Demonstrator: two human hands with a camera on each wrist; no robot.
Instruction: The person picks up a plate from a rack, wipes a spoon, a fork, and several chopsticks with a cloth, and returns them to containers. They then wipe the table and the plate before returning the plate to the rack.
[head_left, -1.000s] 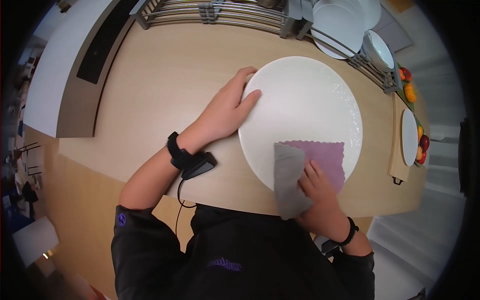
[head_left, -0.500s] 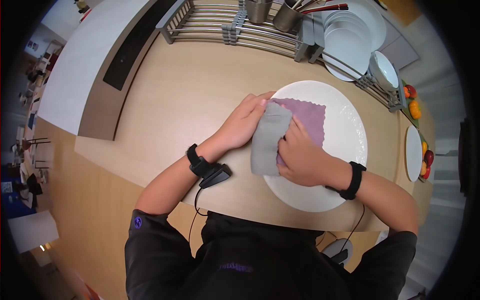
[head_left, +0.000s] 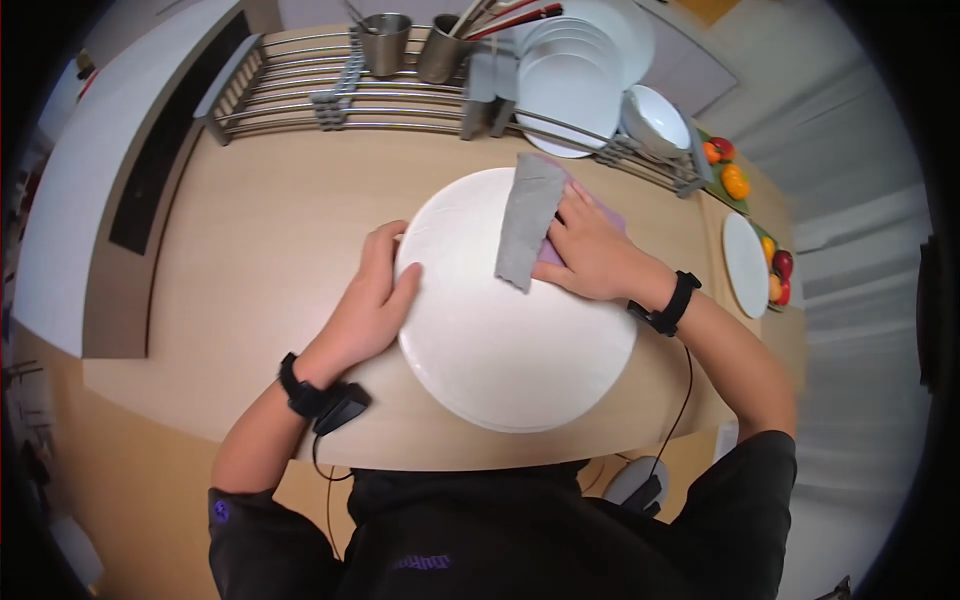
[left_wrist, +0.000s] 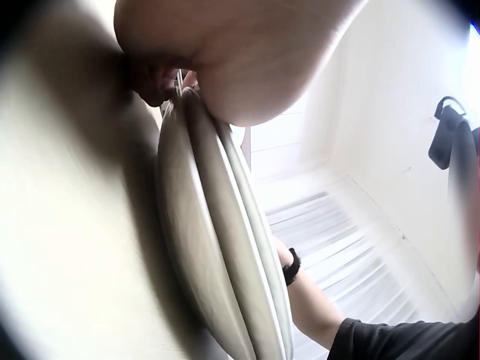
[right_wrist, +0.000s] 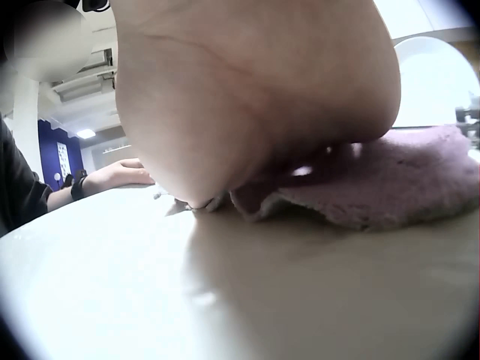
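Note:
A large round white plate lies near the table's front edge. My left hand grips its left rim, thumb on top and the other fingers mostly hidden round the edge. The left wrist view shows this hand at the rim, above the plate's banded side. With my right hand I hold a two-tone cloth against the plate's far part. The cloth's grey side is folded over toward the left, and its purple side lies under the palm. Most right fingertips are hidden in the right wrist view.
A metal dish rack stands along the back with metal cups, upright plates and a bowl. At right are a small white plate and colourful fruit or vegetables. A long box-like unit borders the left.
My right hand has carried the cloth from the plate's near right part to its left rim, then across to the far side. The left hand stays at the left rim. The head view has shifted.

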